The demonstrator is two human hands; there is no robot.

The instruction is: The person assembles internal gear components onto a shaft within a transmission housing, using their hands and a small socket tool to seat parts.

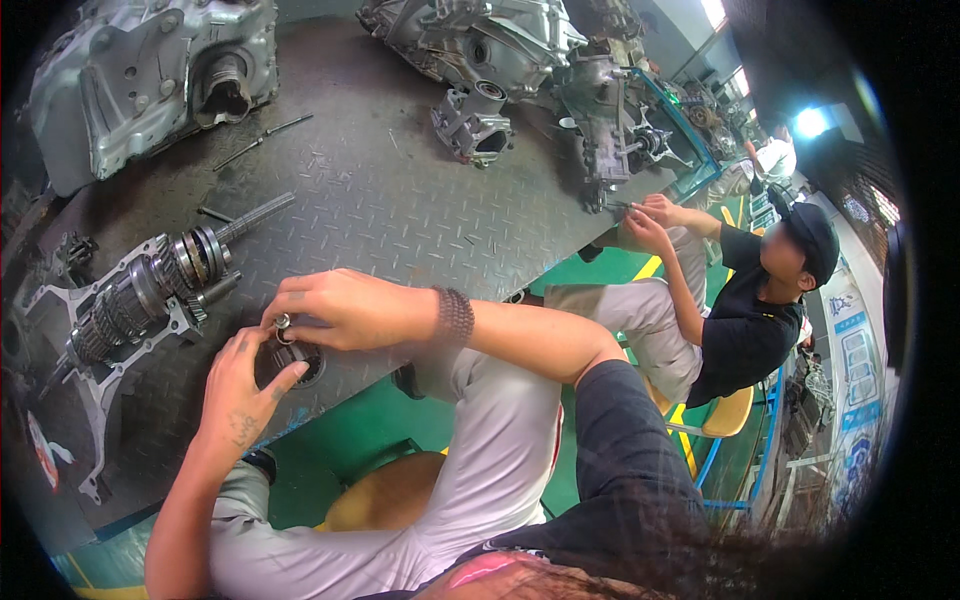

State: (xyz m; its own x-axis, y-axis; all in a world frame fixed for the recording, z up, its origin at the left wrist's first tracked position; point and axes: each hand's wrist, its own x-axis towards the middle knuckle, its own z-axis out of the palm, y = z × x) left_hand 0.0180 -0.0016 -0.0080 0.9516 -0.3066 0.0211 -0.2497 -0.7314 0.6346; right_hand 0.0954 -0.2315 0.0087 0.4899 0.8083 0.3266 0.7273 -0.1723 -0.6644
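Near the front edge of the steel-topped bench, both my hands meet over a round metal gear-like part (308, 368), which is partly hidden by my fingers. My left hand (238, 388) curls around its left side, thumb against the near face. From the right, my right hand (350, 312) reaches across with fingers bent down onto its top; a small shiny ring (283, 321) shows at those fingers. Just left of my hands lies a gear shaft assembly (140, 297), with stacked gears and a long splined shaft, set in an open metal housing frame (97, 425).
A large gearbox casing (150, 85) stands at the back left, with thin metal rods (262, 141) beside it. More castings (475, 45) and a small bracket-like housing (472, 122) sit farther back. A seated co-worker (755, 320) handles parts at the bench's right end.
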